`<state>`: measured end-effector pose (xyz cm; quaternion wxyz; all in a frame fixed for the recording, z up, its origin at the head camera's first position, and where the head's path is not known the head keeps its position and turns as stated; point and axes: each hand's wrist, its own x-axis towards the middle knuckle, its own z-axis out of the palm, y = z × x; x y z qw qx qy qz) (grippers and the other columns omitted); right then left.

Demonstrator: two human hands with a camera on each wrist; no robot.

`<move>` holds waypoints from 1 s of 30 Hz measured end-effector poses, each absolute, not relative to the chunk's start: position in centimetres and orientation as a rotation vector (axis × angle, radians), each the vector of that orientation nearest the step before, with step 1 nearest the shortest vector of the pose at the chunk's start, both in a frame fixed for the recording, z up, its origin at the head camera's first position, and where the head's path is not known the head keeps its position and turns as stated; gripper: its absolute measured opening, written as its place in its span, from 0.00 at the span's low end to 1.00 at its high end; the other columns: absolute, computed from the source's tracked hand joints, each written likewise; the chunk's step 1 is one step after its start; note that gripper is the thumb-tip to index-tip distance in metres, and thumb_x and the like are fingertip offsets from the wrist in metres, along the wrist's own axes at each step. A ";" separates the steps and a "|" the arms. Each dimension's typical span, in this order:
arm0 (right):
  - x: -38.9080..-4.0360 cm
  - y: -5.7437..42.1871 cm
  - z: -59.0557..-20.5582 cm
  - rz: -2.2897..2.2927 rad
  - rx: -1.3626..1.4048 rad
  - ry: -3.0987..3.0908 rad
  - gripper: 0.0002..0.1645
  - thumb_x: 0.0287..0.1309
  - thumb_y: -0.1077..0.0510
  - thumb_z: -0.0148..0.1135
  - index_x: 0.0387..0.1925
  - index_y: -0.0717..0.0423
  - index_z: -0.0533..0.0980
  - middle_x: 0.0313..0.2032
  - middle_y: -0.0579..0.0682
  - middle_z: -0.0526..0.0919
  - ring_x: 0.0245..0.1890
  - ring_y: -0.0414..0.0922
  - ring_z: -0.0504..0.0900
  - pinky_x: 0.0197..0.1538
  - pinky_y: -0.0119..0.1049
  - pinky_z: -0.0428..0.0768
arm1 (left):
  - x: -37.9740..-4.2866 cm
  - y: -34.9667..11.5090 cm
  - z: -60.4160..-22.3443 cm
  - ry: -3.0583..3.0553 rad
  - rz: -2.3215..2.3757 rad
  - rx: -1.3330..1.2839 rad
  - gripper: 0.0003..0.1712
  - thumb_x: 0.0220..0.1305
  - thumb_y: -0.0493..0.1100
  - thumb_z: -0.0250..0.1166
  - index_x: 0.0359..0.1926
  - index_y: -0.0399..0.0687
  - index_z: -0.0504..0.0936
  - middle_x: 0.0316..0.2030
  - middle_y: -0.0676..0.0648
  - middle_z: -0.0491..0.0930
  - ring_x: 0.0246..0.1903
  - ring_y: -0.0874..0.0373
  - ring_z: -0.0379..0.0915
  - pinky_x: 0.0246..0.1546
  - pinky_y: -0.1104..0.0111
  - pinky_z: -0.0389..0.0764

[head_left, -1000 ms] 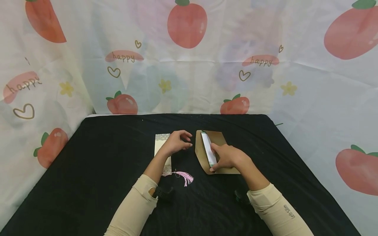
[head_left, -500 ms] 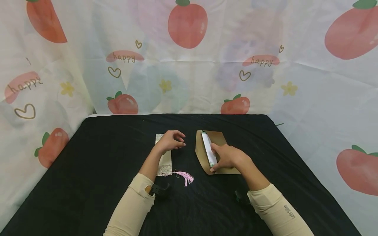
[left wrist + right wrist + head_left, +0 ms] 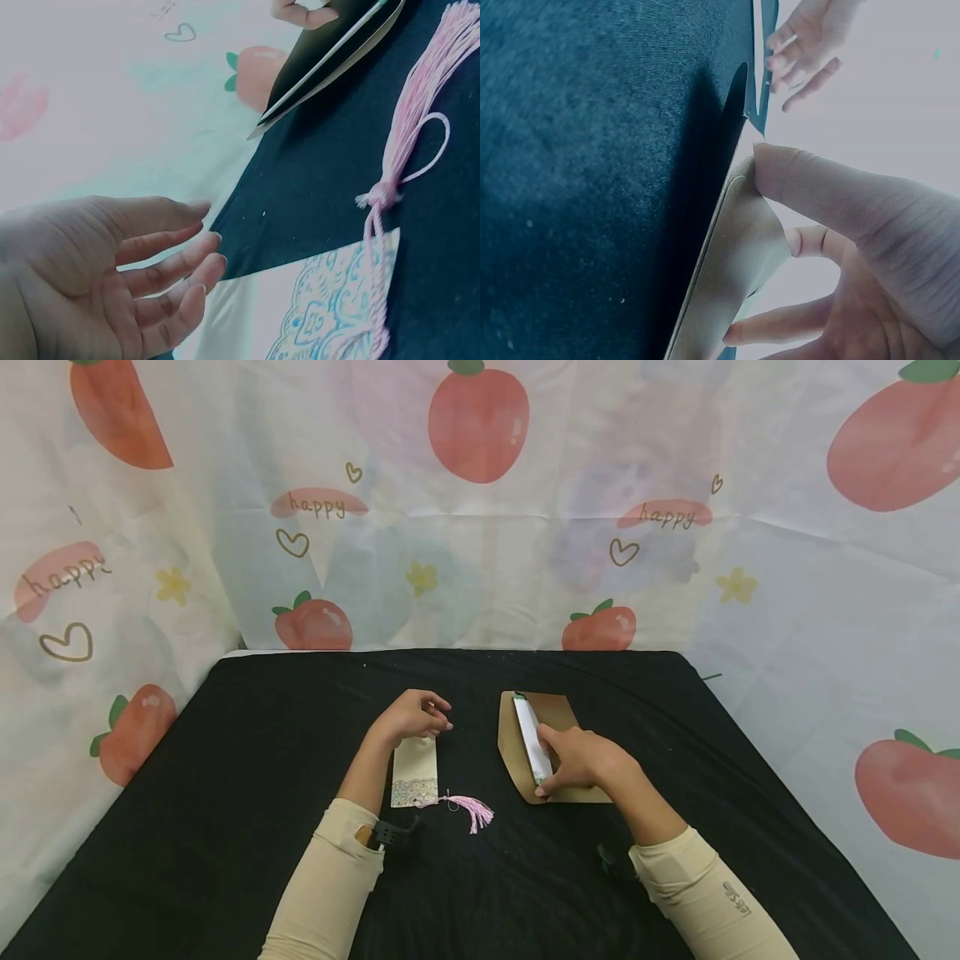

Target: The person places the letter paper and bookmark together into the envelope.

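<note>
My left hand (image 3: 412, 714), fingers loosely bent with nothing between them, hovers over the upper end of a cream bookmark (image 3: 415, 764). The bookmark's lace-patterned lower end shows, with a pink tassel (image 3: 474, 810) tied to it; the top is hidden by the hand. In the left wrist view the palm of that hand (image 3: 105, 277) faces the bookmark. To the right, my right hand (image 3: 581, 758) pinches a narrow white card (image 3: 531, 735) lying slanted on a brown paper envelope (image 3: 555, 710). The right wrist view shows the thumb (image 3: 810, 172) at the envelope's edge.
A black cloth (image 3: 300, 777) covers the table. Behind it and at both sides hangs a pale curtain (image 3: 480, 560) printed with peaches, hearts and lettering. Dark straps (image 3: 392, 833) circle the wrists.
My left hand has moved left, from between the bookmark and the envelope to above the bookmark's upper end. The right hand, white card and envelope have stayed put.
</note>
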<state>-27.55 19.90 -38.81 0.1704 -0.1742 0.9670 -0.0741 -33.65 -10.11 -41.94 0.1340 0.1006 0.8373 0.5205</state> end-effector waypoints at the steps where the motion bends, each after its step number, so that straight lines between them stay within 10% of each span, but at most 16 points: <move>1: -27.5 19.9 -38.8 -0.210 -0.493 2.746 0.41 0.45 0.39 0.84 0.50 0.49 0.67 0.34 0.52 0.76 0.32 0.49 0.77 0.35 0.45 0.75 | -33.7 -10.3 -41.9 2.432 1.502 0.286 0.20 0.67 0.33 0.70 0.58 0.31 0.81 0.39 0.42 0.82 0.37 0.46 0.83 0.34 0.62 0.80; 21: -27.5 19.9 -38.8 -0.198 -0.528 2.754 0.40 0.45 0.39 0.84 0.48 0.50 0.67 0.31 0.52 0.76 0.31 0.49 0.77 0.33 0.44 0.74 | -33.6 -12.9 -41.8 2.673 1.272 0.037 0.15 0.62 0.37 0.75 0.46 0.35 0.83 0.42 0.39 0.80 0.34 0.48 0.78 0.34 0.59 0.78; 30: -27.6 19.9 -38.9 -0.203 -0.524 2.744 0.40 0.45 0.40 0.84 0.48 0.50 0.67 0.31 0.52 0.76 0.31 0.49 0.77 0.33 0.44 0.73 | -32.5 -12.9 -39.9 2.685 0.771 -0.202 0.62 0.59 0.51 0.78 0.79 0.31 0.49 0.75 0.22 0.46 0.67 0.26 0.60 0.60 0.41 0.72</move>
